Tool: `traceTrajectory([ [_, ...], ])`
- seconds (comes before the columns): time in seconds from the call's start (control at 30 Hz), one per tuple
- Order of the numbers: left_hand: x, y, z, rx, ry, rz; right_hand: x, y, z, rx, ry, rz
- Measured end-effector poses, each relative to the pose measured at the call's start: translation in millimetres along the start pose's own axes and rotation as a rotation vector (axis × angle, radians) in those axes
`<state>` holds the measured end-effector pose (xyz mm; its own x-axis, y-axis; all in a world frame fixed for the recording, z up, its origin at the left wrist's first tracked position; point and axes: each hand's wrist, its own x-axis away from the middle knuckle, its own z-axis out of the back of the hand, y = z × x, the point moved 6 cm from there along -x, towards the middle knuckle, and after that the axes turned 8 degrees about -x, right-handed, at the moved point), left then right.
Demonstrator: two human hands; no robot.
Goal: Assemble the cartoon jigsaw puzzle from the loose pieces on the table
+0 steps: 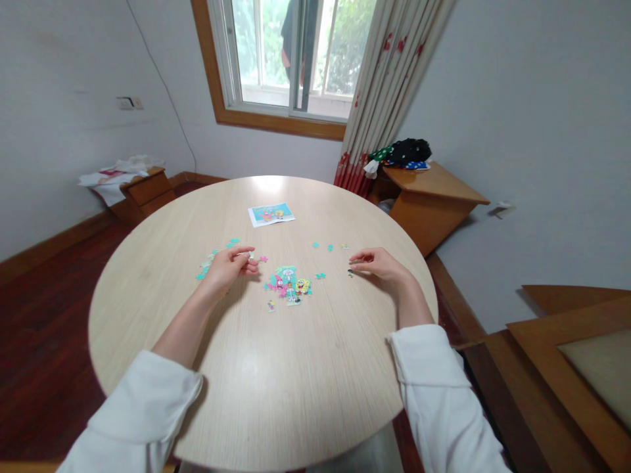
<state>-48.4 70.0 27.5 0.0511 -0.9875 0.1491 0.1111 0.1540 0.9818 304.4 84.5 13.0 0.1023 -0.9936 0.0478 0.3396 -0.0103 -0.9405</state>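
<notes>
My left hand [227,269] is closed in a pinch, with a small pale jigsaw puzzle piece [252,255] between thumb and fingers above the table. A pink puzzle piece [263,259] lies just right of its fingertips. Across the table, my right hand [378,264] pinches a small dark-and-white puzzle piece [350,271] at the tabletop; the fingers partly cover it. Between the hands lies a partly joined cartoon puzzle [288,286], with a yellow figure at its right and a pink one at its left. A loose teal piece [320,276] lies to its right, a multicoloured piece [271,305] below it.
The round wooden table [276,381] bears a printed reference picture [271,214] toward its far side. Several loose teal pieces [204,268] lie left of my left hand, others [330,247] at right centre. Cloths [409,152] top a wooden cabinet [434,184] behind.
</notes>
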Motion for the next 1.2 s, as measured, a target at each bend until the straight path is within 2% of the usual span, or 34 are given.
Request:
traceTrajectory([
  [0.2,-1,-1,-3,0.023,-0.018,-0.007,-3,-1,-5,0.267,-0.104,0.046],
  [0.47,-2,-4,-5,0.022,-0.046,-0.005,-4,-5,-6,0.318,-0.085,0.040],
  [0.67,-1,-4,-6,0.013,-0.041,0.008,3,-14,-17,0.078,-0.118,-0.009],
  [0.83,1,-3,-7,0.020,-0.051,0.022,6,-35,-27,-0.174,-0.039,0.099],
  [0.93,2,-1,-8,0.022,-0.049,0.026,5,-42,-40,-0.307,0.001,0.100],
  [1.2,4,-2,-11,0.031,-0.060,0.065,1,-41,-83,-0.673,0.010,-0.040],
])
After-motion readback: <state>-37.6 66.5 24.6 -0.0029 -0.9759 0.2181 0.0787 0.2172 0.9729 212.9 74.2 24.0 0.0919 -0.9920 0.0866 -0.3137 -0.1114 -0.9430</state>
